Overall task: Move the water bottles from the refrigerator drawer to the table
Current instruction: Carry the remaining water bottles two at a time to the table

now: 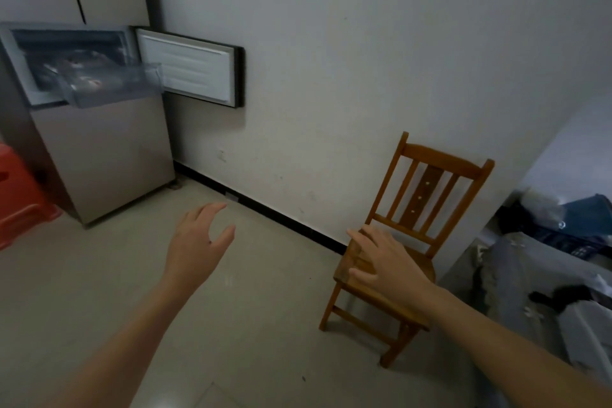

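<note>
The refrigerator (106, 156) stands at the upper left with its middle door (192, 68) swung open to the right. A clear plastic drawer (112, 86) is pulled out of that compartment; its contents are blurred and I cannot make out bottles. My left hand (198, 242) hovers open over the floor, well below and to the right of the drawer. My right hand (384, 262) is open too, fingers spread, in front of the wooden chair's seat. Neither hand holds anything. No table is in view.
A small wooden chair (430, 195) stands against the white wall on the right. A red plastic stool (20, 199) sits at the left edge beside the refrigerator. Piled clothes and bags (546, 258) fill the right side. Pale tiled floor (258, 325) lies between.
</note>
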{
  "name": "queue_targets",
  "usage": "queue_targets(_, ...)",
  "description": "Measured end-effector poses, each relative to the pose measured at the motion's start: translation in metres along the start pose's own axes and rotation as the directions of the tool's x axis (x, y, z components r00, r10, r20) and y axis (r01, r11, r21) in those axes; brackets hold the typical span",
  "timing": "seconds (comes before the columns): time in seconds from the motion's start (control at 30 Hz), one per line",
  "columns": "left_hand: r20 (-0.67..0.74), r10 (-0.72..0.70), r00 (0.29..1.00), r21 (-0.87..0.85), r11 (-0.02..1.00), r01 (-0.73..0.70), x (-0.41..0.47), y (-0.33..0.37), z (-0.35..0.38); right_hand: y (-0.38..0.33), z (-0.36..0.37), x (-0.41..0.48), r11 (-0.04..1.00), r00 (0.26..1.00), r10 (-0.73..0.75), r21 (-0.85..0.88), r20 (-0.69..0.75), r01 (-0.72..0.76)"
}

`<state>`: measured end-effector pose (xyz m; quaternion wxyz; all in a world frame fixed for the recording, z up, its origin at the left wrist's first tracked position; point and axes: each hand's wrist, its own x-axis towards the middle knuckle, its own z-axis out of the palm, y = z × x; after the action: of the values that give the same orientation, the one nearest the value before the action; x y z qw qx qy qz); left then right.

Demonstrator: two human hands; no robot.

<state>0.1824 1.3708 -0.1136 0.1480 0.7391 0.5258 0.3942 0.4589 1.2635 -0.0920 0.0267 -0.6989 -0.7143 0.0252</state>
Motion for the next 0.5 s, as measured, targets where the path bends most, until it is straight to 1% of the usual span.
queue_targets(0.1, -0.005, 0.009, 1.0, 0.008, 1.0, -0.009, 0.026, 0.016, 0.021, 0.029, 0.004, 0.029, 0.999, 1.0, -0.013, 0.052, -0.02, 0.014)
queue_targets(0.17, -0.009, 0.019, 1.0, 0.016, 1.0, -0.019, 0.047, 0.027, 0.041, 0.053, 0.005, 0.054, 0.995, 0.997, -0.036, 0.089, -0.063, 0.042)
queue_targets(0.27, -0.029, 0.018, 0.999, 0.042, 0.999, -0.017, 0.079, 0.04, 0.068, 0.083, -0.001, 0.092, 0.992, 0.989, -0.095, 0.074, -0.117, 0.104)
queue_targets(0.37, -0.069, 0.053, 0.996, 0.054, 0.997, -0.05, 0.112, 0.056, 0.097, 0.119, -0.012, 0.13, 0.986, 0.975, -0.143, 0.057, -0.17, 0.155)
queue_targets(0.5, -0.117, 0.051, 0.992, 0.065, 0.997, -0.044, 0.147, 0.071, 0.125, 0.16, -0.023, 0.175, 0.979, 0.961, -0.179, 0.062, -0.209, 0.195)
